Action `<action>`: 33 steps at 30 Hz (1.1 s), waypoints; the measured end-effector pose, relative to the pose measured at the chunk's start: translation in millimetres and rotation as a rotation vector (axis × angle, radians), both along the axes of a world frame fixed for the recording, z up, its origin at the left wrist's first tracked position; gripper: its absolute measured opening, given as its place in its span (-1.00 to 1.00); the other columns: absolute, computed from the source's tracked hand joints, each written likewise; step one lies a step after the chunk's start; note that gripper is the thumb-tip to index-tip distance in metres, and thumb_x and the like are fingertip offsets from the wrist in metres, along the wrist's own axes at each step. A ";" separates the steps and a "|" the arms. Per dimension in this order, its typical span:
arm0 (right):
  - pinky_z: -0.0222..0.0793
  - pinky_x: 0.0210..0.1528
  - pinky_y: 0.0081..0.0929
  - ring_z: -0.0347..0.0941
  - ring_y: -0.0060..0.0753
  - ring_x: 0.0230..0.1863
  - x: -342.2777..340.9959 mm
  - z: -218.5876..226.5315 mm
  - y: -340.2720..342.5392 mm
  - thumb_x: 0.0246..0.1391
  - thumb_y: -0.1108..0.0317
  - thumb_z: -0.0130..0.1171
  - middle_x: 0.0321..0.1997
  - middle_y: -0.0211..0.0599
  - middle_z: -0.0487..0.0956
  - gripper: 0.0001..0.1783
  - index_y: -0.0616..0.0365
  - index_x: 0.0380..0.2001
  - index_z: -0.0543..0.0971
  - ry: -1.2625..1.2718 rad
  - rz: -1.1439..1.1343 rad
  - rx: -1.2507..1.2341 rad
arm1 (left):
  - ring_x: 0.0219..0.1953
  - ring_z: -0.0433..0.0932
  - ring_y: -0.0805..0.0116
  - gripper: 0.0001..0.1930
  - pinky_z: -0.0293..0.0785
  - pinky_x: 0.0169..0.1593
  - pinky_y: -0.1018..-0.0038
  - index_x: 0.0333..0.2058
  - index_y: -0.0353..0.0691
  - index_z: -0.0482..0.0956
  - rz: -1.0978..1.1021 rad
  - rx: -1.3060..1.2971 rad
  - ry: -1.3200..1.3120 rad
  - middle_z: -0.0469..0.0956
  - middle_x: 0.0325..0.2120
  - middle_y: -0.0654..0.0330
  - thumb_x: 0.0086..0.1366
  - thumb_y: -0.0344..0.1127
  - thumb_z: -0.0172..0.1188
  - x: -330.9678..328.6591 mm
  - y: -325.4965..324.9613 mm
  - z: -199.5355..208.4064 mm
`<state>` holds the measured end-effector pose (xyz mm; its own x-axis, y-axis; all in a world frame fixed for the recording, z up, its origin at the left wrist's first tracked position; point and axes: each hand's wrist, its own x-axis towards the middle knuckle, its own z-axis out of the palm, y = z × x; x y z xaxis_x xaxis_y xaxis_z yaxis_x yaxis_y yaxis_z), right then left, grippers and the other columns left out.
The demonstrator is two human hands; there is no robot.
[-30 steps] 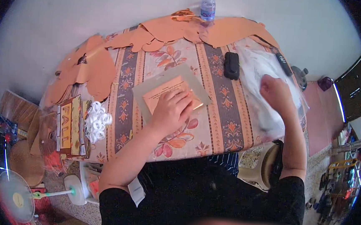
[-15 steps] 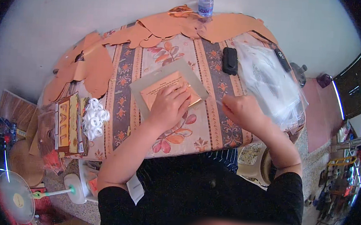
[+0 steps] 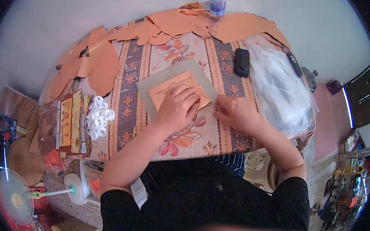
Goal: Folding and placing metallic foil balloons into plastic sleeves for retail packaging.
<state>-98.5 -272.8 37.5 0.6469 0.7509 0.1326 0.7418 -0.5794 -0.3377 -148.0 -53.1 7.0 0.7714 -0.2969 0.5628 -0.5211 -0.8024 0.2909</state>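
A clear, greyish plastic bag (image 3: 152,85) lies tilted on the table in front of me, with an orange printed packet (image 3: 181,80) inside it. Across that packet my left hand (image 3: 179,104) rests flat, fingers stretched out and pressing on its lower right part. My right hand (image 3: 236,112) is beside the bag's right corner, its fingers curled into a pinch. Whatever the pinch holds, if anything, is hidden. To the right lies a pile of clear plastic bags (image 3: 276,92), apart from both hands.
A patterned cloth (image 3: 182,147) covers the table. Orange cut-out sheets (image 3: 247,29) line its far edge, near a water bottle (image 3: 217,4). A black case (image 3: 242,63) sits left of the bag pile. At left are printed cards (image 3: 71,122) and white ribbon loops (image 3: 100,118).
My right hand has moved left, closer to the bag's right corner, and stays curled. My left hand remains flat on the packet. The whole view has shifted slightly.
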 end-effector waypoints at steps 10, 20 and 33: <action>0.42 -0.44 -0.16 0.51 -0.02 -0.45 9.7 -7.5 3.5 0.01 0.28 0.16 -0.51 -0.14 0.53 -0.82 0.16 -0.48 0.48 -0.079 0.051 0.065 | -0.02 0.45 0.18 -0.79 0.30 0.06 0.27 -0.27 -0.26 0.59 0.003 -0.025 -0.002 0.56 -0.16 0.13 0.11 -0.34 0.18 -1.6 -3.1 3.7; 0.46 -0.39 -0.15 0.54 -0.03 -0.40 20.8 -0.9 -0.6 0.02 0.18 0.15 -0.42 -0.15 0.55 -0.74 0.16 -0.43 0.43 -0.162 0.089 -0.029 | 0.00 0.48 0.11 -0.73 0.36 0.08 0.25 -0.15 -0.30 0.57 -0.009 0.012 0.069 0.57 -0.14 0.05 0.18 -0.34 0.15 -0.1 1.0 6.8; 0.41 -0.28 -0.23 0.47 -0.12 -0.27 -25.8 1.3 26.9 -0.10 0.42 0.21 -0.34 -0.23 0.51 -0.87 0.17 -0.41 0.51 -0.167 0.343 0.257 | 0.29 0.15 0.06 -0.58 0.04 0.29 0.12 0.09 -0.19 0.41 0.131 0.086 0.172 0.28 0.19 0.00 0.29 -0.20 0.07 -24.3 67.1 7.9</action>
